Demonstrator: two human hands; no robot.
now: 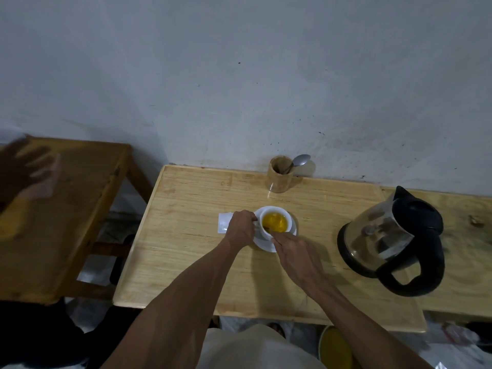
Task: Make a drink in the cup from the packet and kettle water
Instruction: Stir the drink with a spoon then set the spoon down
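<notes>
A white cup [288, 217] full of yellow-orange liquid stands on a white saucer [266, 246] in the middle of the wooden table [186, 235]. My left hand [241, 227] grips the cup's handle on its left side. My right hand [295, 251] is at the cup's near rim, pinching a thin stirrer or spoon handle whose end dips into the drink. A white packet [223, 221] lies flat on the table just left of my left hand. The glass kettle [394, 241] with black lid and handle stands to the right.
A wooden holder [279, 174] with a metal spoon [299, 161] stands at the back by the wall. A second wooden table [66, 209] is at the left, with another person's blurred hand [24, 166] over it. A yellow container [335, 347] sits on the floor.
</notes>
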